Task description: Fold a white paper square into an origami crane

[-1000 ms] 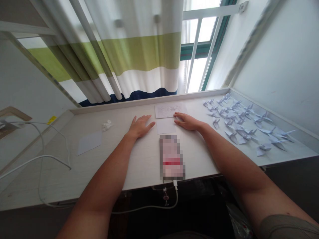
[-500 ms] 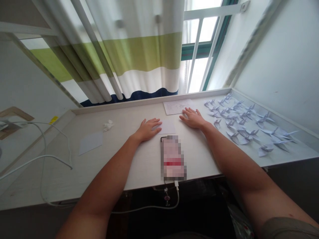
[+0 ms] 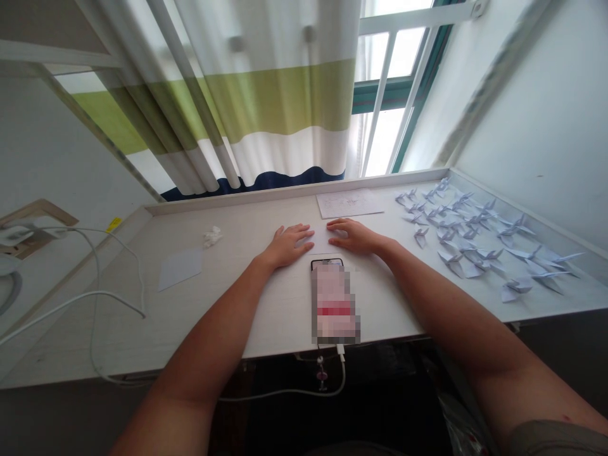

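Between my two hands a small white sheet of paper [image 3: 321, 240] lies flat on the white desk [image 3: 247, 304]. My left hand [image 3: 291, 244] rests on the sheet's left side, fingers stretched out and apart. On its right edge lies my right hand [image 3: 354, 237], also open, its fingers pointing left and partly covering the paper. Just below the sheet is a phone [image 3: 335, 304] with a blurred screen, plugged into a white cable [image 3: 342, 370]. Behind my right hand sits a larger paper with faint markings [image 3: 351, 203].
Several folded white paper cranes [image 3: 468, 228] stand spread over the desk's right side. To the left lie another white sheet [image 3: 180, 268], a crumpled tissue [image 3: 212, 236] and loose white cables [image 3: 95, 297]. A raised rim [image 3: 251, 193] runs along the back below the curtain [image 3: 285, 95].
My right hand has moved from the marked paper at the back down and left onto the small sheet's right edge. My left hand stays on its left side. The view has shifted slightly.
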Demonstrator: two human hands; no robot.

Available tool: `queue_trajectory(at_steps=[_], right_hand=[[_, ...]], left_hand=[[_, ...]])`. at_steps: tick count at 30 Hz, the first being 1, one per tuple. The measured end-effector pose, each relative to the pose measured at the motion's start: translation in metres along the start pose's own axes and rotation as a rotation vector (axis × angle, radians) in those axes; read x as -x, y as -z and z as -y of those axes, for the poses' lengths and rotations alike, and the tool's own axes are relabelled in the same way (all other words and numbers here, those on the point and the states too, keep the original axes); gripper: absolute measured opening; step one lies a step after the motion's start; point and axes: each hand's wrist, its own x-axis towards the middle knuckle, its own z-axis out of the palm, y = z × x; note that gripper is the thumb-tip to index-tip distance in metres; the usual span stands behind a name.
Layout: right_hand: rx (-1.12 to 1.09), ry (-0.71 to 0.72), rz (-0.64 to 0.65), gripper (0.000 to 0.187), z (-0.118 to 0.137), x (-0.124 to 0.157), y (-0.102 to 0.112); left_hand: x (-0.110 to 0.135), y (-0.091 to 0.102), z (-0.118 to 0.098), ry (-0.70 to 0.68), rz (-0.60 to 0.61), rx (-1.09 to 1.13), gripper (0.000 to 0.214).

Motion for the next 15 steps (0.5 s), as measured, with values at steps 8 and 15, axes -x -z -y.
queue_trajectory(at_steps=[8, 15], right_hand=[[-0.027, -0.028, 0.132, 0.082, 0.004, 0.006, 0.01], [0.022, -0.069, 0.188, 0.098, 0.012, 0.009, 0.006]], left_hand=[[0.001, 0.0, -0.003, 0.006, 0.002, -0.02, 0.054], [0.003, 0.001, -0.004, 0.004, 0.014, -0.019, 0.057]])
